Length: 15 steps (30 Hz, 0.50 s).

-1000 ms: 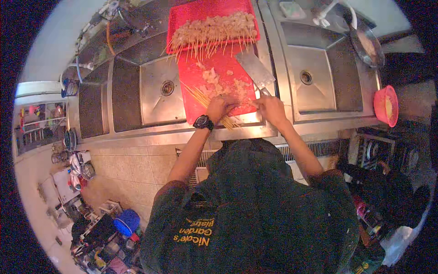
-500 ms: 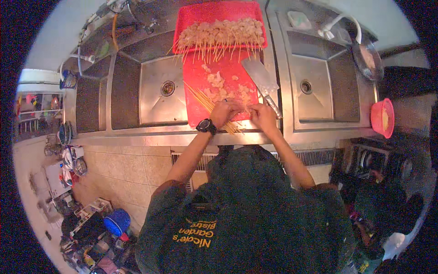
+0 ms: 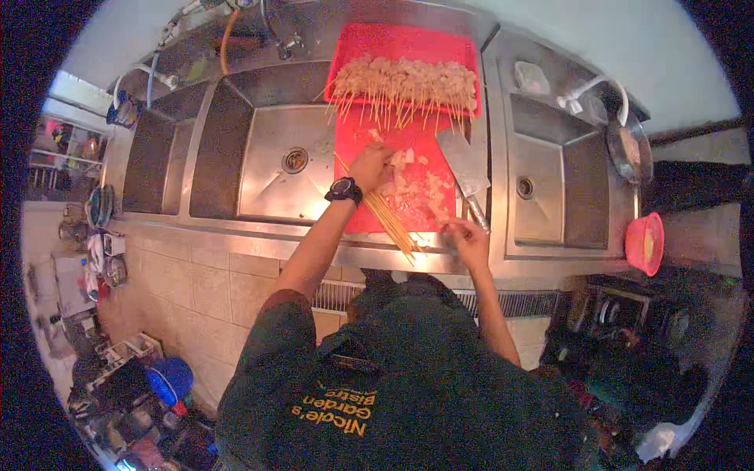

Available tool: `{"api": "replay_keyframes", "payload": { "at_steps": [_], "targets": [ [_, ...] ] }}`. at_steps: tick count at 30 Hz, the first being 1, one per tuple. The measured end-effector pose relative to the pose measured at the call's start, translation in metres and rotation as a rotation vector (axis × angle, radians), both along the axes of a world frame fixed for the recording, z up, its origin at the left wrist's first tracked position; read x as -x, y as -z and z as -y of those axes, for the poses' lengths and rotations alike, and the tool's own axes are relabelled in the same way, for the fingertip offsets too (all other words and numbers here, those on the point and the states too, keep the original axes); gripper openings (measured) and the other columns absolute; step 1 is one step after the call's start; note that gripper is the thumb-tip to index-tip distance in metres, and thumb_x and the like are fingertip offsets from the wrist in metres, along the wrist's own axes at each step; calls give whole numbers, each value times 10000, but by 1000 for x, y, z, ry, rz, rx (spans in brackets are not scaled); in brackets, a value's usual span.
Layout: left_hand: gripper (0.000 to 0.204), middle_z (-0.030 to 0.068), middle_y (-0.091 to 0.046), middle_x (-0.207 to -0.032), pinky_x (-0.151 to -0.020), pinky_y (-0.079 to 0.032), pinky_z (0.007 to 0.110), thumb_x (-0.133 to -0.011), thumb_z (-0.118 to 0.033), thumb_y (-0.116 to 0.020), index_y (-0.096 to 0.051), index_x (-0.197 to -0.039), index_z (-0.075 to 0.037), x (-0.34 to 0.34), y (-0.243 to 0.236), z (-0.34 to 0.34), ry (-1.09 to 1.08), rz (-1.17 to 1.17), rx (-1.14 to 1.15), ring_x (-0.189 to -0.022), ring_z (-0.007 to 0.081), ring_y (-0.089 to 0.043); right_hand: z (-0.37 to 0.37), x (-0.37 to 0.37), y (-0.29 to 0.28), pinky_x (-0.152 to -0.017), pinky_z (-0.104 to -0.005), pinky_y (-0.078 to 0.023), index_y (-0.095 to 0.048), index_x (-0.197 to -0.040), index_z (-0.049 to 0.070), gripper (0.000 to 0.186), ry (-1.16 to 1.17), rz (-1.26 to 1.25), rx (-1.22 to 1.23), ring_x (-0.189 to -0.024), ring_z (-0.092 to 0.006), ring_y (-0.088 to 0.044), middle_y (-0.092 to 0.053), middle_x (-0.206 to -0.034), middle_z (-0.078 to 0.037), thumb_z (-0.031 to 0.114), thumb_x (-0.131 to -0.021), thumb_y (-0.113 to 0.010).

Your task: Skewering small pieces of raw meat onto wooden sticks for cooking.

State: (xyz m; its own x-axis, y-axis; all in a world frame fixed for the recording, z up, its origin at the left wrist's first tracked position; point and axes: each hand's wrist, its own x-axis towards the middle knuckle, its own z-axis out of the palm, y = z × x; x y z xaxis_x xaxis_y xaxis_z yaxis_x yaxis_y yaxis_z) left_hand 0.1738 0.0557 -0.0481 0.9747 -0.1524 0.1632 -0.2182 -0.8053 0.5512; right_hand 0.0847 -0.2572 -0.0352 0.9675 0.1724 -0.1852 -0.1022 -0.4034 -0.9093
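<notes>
Over the middle of a red cutting board (image 3: 357, 220), my left hand (image 3: 371, 166) bends its fingers down onto small pieces of pale raw meat (image 3: 403, 159). The fingertips pinch at one piece and are partly hidden. By the board's near right corner my right hand (image 3: 468, 239) is closed in a pinch, with a strip of meat (image 3: 437, 207) at its fingertips, apparently on a skewer mostly hidden by the fingers. Bare bamboo skewers (image 3: 387, 218) lie in a bundle across the board's near left edge. A cleaver (image 3: 463, 161) rests along the board's right side.
Beyond the board stands a red tray (image 3: 408, 41) with rows of skewered meat (image 3: 408, 82). Steel sinks flank it, one left (image 3: 271, 184) and one right (image 3: 538, 212). A pink basket (image 3: 644, 243) sits at the far right, below a pan (image 3: 628, 153).
My hands have parted. The left has moved away from me to the meat pieces; the right has drawn back toward the board's near right corner. The view has shifted slightly.
</notes>
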Motion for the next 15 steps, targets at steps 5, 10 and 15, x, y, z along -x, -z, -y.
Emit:
{"api": "replay_keyframes", "payload": {
  "at_steps": [5,10,15],
  "targets": [
    [283,172,-672,-983,-787,-522,382,-854,-218,-668,-690,-1060,-25,14,-20,18,-127,-252,281,-898,304,-659,-8,7,-12,-598,-239,-465,-736,-1043,71,198,46,128,113,-657,-71,-590,-710,-808,-24,187,-887,-700],
    [276,91,-692,-1068,-792,-517,317,-923,-250,-634,-697,-1065,-21,26,-31,37,-222,-167,789,-932,189,-660,-10,-3,-34,-568,-222,-432,-736,-1042,58,200,103,61,100,-625,-52,-537,-675,-753,5,171,-881,-704],
    [238,45,-674,-1072,-820,-522,297,-967,-197,-584,-665,-1074,0,32,-52,41,-255,-225,1026,-931,135,-636,-27,-20,-59,-595,-208,-436,-724,-1047,24,188,92,141,16,-649,-47,-538,-662,-774,19,112,-884,-691]
  ]
}}
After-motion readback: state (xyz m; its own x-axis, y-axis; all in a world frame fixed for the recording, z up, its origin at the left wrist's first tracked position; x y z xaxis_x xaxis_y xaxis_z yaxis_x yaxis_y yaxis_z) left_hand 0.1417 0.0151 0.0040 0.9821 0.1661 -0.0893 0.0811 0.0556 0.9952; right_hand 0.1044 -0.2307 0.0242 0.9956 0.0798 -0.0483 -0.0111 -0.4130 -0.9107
